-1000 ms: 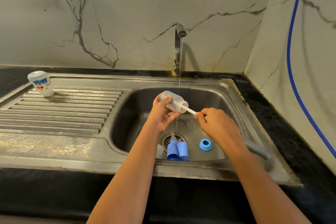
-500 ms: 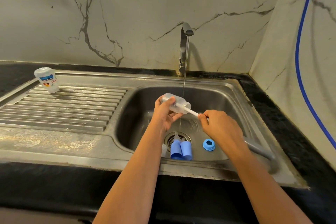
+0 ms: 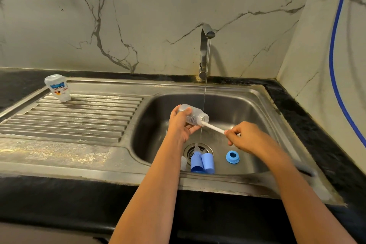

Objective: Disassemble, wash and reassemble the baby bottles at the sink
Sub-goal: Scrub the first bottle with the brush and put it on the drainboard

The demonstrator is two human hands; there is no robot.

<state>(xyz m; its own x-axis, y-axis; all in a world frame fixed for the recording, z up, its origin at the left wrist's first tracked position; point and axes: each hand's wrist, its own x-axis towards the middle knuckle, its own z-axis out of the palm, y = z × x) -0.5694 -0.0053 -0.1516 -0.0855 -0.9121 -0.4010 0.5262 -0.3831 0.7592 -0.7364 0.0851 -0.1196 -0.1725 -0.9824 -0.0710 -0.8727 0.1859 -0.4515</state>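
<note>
- We hold the clear plastic baby bottle [image 3: 193, 117] on its side over the steel sink basin [image 3: 247, 105], left hand [image 3: 181, 125] fingers curled round its body.
- Right hand [image 3: 245, 136] pinches the thin white brush handle [image 3: 213, 128]; more of it shows outside the neck than a second ago, so we read an outward scrub stroke.
- Blue caps [image 3: 202, 161] and blue screw ring [image 3: 232, 157] wait by the drain.

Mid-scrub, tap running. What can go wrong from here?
The left hand holds the clear bottle while the right hand pushes the brush handle into its mouth; it may slip into the sink.
The blue caps and blue ring lie loose by the drain; a dropped bottle could scatter them.
The printed bottle stands on the ridged drainboard and might tip.
</note>
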